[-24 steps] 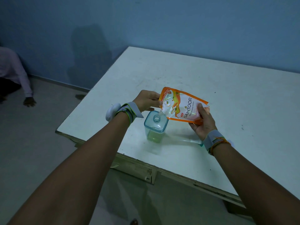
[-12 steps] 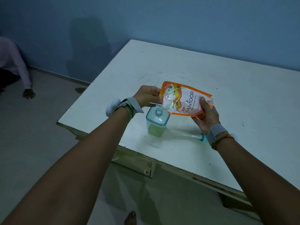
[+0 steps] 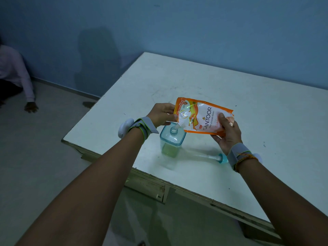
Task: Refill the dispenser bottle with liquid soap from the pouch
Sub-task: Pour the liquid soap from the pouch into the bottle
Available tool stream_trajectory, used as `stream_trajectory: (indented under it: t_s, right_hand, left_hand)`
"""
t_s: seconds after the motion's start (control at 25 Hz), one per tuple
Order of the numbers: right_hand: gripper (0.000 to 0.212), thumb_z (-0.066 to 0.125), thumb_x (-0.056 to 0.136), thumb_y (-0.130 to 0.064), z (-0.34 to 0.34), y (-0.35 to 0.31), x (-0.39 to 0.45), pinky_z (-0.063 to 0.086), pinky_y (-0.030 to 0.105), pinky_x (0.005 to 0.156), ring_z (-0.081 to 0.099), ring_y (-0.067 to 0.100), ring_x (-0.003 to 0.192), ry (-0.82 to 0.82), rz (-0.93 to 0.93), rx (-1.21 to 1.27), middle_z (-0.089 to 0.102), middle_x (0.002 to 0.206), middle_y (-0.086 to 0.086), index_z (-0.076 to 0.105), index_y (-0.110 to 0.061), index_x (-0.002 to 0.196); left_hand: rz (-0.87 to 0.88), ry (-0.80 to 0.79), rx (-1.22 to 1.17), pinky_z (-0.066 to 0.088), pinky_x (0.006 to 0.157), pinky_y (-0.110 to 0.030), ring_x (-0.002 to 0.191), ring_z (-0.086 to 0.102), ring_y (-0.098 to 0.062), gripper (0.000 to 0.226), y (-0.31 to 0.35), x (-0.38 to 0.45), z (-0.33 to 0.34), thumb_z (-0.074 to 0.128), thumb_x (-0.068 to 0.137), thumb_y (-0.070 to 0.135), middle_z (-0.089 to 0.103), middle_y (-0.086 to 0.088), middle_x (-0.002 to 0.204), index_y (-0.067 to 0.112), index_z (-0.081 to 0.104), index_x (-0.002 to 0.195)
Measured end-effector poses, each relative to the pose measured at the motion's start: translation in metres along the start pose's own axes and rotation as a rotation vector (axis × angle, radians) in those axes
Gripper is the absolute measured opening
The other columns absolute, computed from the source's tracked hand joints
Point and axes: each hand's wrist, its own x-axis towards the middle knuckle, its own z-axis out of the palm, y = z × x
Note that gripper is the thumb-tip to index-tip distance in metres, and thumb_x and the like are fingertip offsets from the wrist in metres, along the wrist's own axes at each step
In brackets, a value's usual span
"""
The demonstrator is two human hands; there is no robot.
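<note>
White table [image 3: 248, 110], orange-white pouch [image 3: 204, 117] tilted, spout over clear square bottle [image 3: 171, 140]

Bare room: blue wall [image 3: 195, 29], white table [image 3: 213, 86].

One head camera looks forward and down from above the person's arms, wide-angled, close enough that both forearms fill the lower frame. It faces the table [image 3: 248, 107] corner and blue wall [image 3: 195, 29]; the fingers [image 3: 166, 108] lie near mid-frame. No second view shares the scene.
</note>
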Motion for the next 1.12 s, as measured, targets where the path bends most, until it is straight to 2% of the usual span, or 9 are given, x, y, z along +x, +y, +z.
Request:
stream_trajectory:
  t_s: [0.24,0.32,0.48,0.6,0.88,1.12]
  right_hand:
    - [0.014,0.07,0.084,-0.027,0.003,-0.003,-0.005,0.054,0.035,0.066,0.058,0.026,0.108,0.001,-0.016,-0.019,0.063,0.109,0.002,0.056,-0.028,0.089]
    - [0.015,0.069,0.084,-0.027,0.004,-0.004,-0.007,0.054,0.035,0.066,0.058,0.026,0.108,0.0,-0.025,-0.03,0.062,0.111,0.003,0.056,-0.028,0.089]
    - [0.015,0.069,0.085,-0.025,0.004,-0.007,-0.009,0.055,0.036,0.066,0.058,0.026,0.109,-0.003,-0.052,-0.05,0.063,0.109,0.004,0.055,-0.028,0.089]
    - [0.016,0.069,0.085,-0.024,0.004,-0.01,-0.01,0.056,0.035,0.065,0.059,0.025,0.105,-0.013,-0.074,-0.062,0.065,0.098,0.0,0.054,-0.028,0.09]
    - [0.021,0.069,0.085,-0.023,0.004,-0.014,-0.015,0.057,0.036,0.065,0.06,0.027,0.106,-0.022,-0.102,-0.084,0.064,0.107,0.005,0.052,-0.028,0.096]
    - [0.035,0.07,0.084,-0.021,0.006,-0.019,-0.02,0.058,0.038,0.068,0.061,0.028,0.108,-0.036,-0.134,-0.095,0.063,0.113,0.007,0.049,-0.023,0.112]
  left_hand:
    - [0.02,0.014,-0.004,0.047,0.065,-0.02,0.049,0.063,0.008,0.019,-0.003,0.001,-0.002,0.059,0.085,0.0,0.062,0.003,0.08,0.011,0.057,0.099]
    - [0.017,0.023,-0.017,0.047,0.067,-0.021,0.052,0.065,0.005,0.019,-0.003,0.0,-0.003,0.06,0.084,-0.001,0.062,0.002,0.08,0.011,0.057,0.099]
    - [0.015,0.042,-0.047,0.049,0.072,-0.024,0.071,0.059,-0.009,0.021,-0.005,-0.003,-0.001,0.061,0.083,-0.001,0.062,0.002,0.081,0.011,0.058,0.101]
    - [0.024,0.068,-0.05,0.049,0.072,-0.024,0.073,0.057,-0.01,0.027,-0.007,-0.003,0.0,0.061,0.083,-0.002,0.061,0.001,0.08,0.003,0.06,0.11]
    - [0.05,0.084,-0.04,0.049,0.071,-0.023,0.073,0.056,-0.01,0.033,-0.01,-0.003,-0.001,0.06,0.082,-0.005,0.061,0.001,0.08,-0.005,0.058,0.115]
    - [0.071,0.09,-0.047,0.05,0.07,-0.024,0.072,0.058,-0.013,0.034,-0.012,-0.006,-0.002,0.06,0.081,-0.008,0.062,-0.001,0.081,-0.007,0.057,0.114]
